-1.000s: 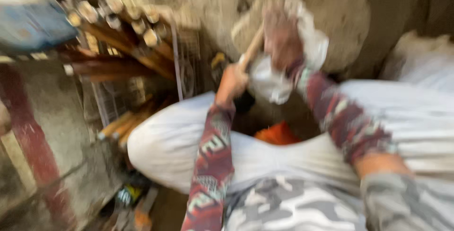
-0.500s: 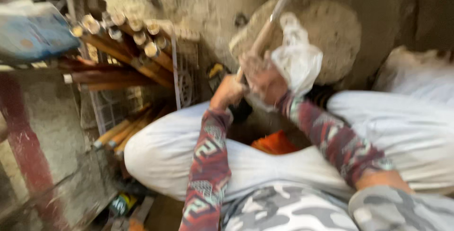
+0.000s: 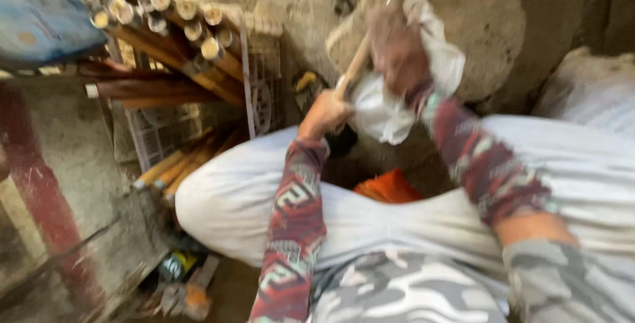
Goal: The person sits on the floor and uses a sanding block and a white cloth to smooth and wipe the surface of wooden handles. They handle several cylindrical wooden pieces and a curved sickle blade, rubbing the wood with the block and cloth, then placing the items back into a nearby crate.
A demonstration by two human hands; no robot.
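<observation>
The wooden stick (image 3: 360, 62) looked stiff and light, probably smooth enough to slip, so the hold belonged low on its shaft; it slanted up in front of the round stone slab (image 3: 476, 25). The left hand (image 3: 324, 115) was clenched around its lower end, just below the slab. The right hand (image 3: 397, 48) gripped it higher through a soft white cloth (image 3: 383, 108), wrist bent, forearm angled up from the knee.

hands (image 3: 360, 85) on stick (image 3: 370, 39) above knees, stacked poles (image 3: 178, 45) left, stone (image 3: 476, 19) behind
</observation>
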